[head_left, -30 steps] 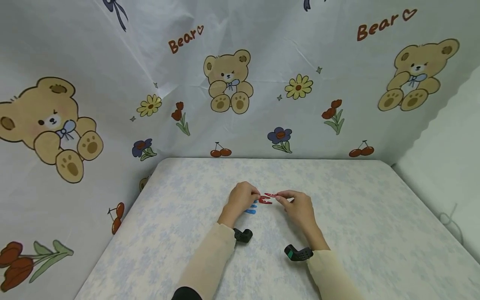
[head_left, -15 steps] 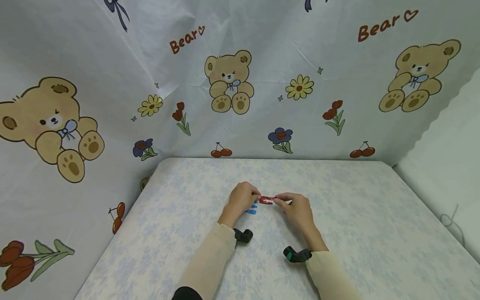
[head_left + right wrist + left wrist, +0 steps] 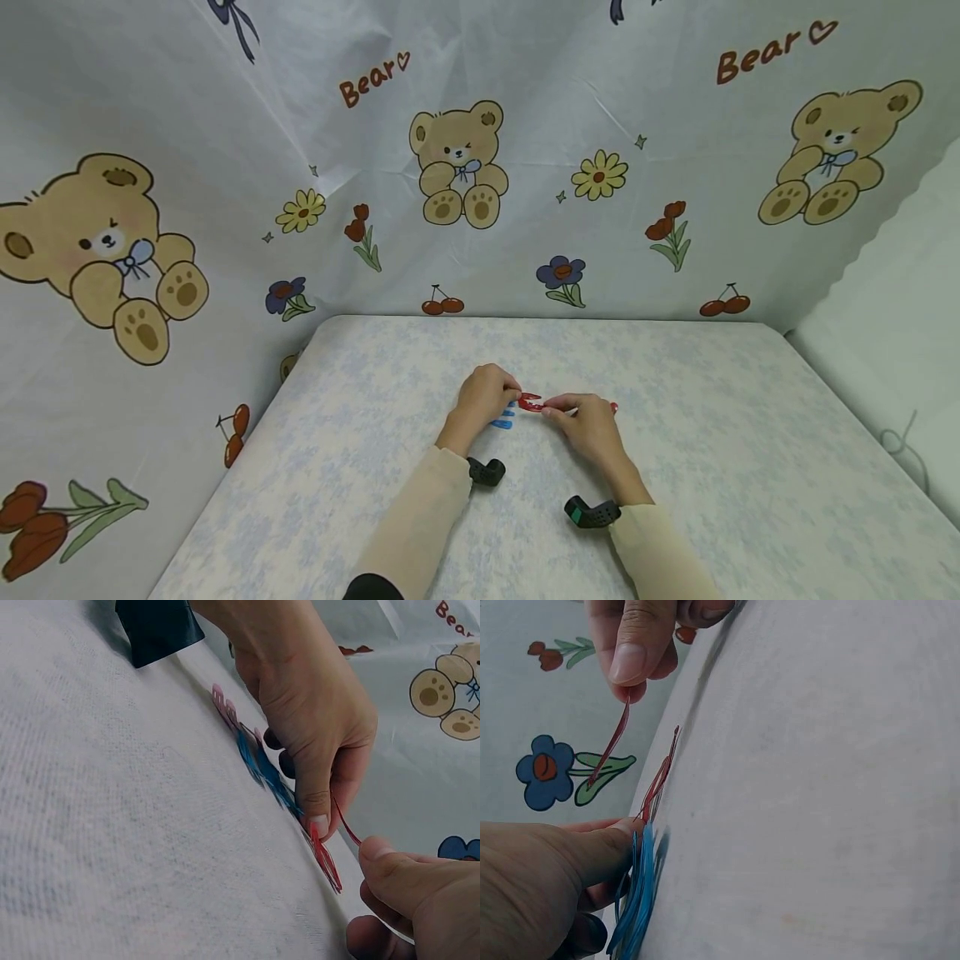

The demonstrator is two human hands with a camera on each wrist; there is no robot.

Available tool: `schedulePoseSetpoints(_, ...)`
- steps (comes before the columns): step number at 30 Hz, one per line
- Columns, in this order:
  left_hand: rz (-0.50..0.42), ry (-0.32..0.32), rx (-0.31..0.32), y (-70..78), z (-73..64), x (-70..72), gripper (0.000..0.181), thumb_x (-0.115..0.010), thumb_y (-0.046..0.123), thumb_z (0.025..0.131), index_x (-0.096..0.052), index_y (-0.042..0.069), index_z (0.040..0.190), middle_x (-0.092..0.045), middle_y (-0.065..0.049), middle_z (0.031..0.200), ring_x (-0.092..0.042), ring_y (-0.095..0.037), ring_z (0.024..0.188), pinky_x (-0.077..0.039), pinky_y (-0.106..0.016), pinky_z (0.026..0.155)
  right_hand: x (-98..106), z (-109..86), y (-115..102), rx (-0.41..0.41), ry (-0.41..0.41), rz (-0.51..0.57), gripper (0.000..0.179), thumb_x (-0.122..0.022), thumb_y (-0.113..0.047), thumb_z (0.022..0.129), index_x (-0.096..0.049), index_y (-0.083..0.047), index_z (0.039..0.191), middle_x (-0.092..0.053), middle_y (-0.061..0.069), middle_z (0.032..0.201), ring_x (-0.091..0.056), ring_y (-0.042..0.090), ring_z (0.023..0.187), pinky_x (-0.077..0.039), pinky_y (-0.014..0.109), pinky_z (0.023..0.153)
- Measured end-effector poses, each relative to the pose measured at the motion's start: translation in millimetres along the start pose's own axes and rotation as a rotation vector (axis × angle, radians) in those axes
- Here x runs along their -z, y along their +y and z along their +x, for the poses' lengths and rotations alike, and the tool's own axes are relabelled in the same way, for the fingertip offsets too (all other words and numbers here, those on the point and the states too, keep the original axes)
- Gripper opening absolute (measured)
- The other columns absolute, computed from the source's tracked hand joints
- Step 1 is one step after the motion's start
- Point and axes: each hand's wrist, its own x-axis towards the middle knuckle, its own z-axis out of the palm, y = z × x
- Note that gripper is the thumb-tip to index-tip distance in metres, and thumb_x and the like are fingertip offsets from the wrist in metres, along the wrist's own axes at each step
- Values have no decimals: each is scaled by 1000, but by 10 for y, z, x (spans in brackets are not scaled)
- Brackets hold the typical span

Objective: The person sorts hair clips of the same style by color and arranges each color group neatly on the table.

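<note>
Thin looped strips, which look like snap hair clips, lie in a row on the table. The left hand [image 3: 483,395] pinches the near end of the red hair clips [image 3: 656,787], where they meet the blue hair clips [image 3: 639,889]. Above the red ones, the right hand [image 3: 591,425] pinches a single red hair clip [image 3: 615,739] between thumb and forefinger; its free end points toward the left hand. Pale pink clips [image 3: 219,697] lie beyond the blue ones in the right wrist view. A small red tip [image 3: 615,407] shows behind the right hand; what it belongs to is hidden.
The pale patterned table [image 3: 390,375] ends at a bear-print cloth [image 3: 525,242] hung behind and at the left. Black wrist cameras [image 3: 487,472] sit on both wrists, close to the tabletop. A white cord [image 3: 903,442] hangs on the right side.
The right hand has come slightly nearer and left with its red hair clip, which now overlaps the other red ones in the head view. A red tip has appeared behind it. The left hand stays put.
</note>
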Motion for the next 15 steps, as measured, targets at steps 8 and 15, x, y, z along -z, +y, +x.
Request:
schedulePoseSetpoints(8, -3, 1, -12, 5, -11, -3, 10, -74, 30, 92, -82, 26, 90, -76, 9, 89, -66, -7, 79, -54, -27, 73, -33, -19, 17, 3, 4, -53, 14, -79, -33, 87, -81, -22, 96, -78, 1, 94, -58, 9, 64, -45, 29, 59)
schedulePoseSetpoints(15, 6, 1, -4, -4, -5, -4, 10, -73, 31, 92, -82, 28, 90, -76, 10, 90, -67, -8, 81, -54, -28, 74, -61, -32, 10, 12, 6, -71, 12, -79, -34, 87, -81, -25, 94, -78, -2, 93, -63, 8, 72, -48, 30, 63)
